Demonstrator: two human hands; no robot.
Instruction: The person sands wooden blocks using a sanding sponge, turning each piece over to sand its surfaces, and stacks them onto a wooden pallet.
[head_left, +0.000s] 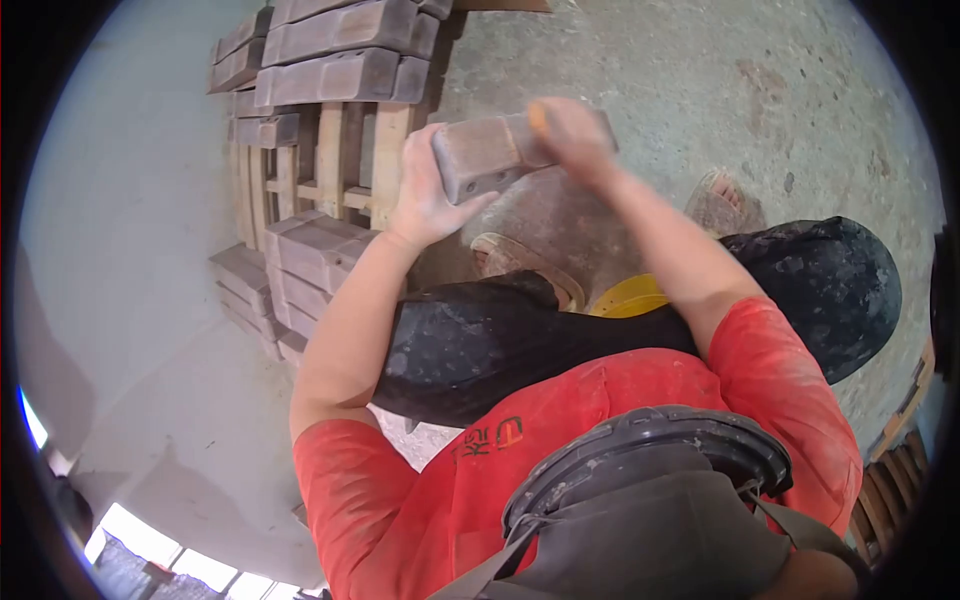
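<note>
A long grey-brown block [478, 155] with chamfered edges and small round holes in its lower face is held up in front of my knees. My left hand [425, 195] grips its left end, thumb below and fingers along the far side. On the top of the block, toward its right end, my right hand [575, 140] is closed and smeared by motion. A small orange-yellow patch [540, 120] shows at its fingers; whether this is a held piece or a finger covering, I cannot tell.
Similar blocks are stacked on a wooden pallet [390, 150] at the upper left, with another stack [310, 260] nearer me. A yellow round container [630, 297] sits between my legs. Wooden slats [890, 490] are at the lower right, and a pale wall [130, 220] runs along the left.
</note>
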